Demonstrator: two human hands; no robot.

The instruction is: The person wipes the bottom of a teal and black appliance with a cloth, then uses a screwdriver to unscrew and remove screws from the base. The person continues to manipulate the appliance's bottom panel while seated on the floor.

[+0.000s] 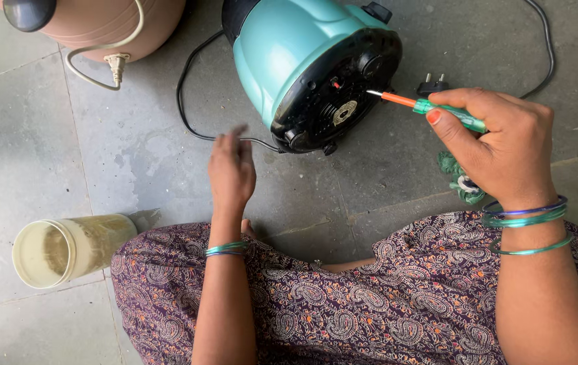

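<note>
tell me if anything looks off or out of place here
The teal mixer base lies tipped on its side on the floor, black underside exposed, with the right hand pointing a screwdriver at it. Nothing looks spilled.

The left hand (pixel 231 169) is motion-blurred; the mixer's (pixel 306 61) top and the brown pot (pixel 109 23) are cut off.

Grey stone-tile floor (pixel 45 142) with thin joints, evenly lit, perhaps by daylight; no walls visible.
</note>
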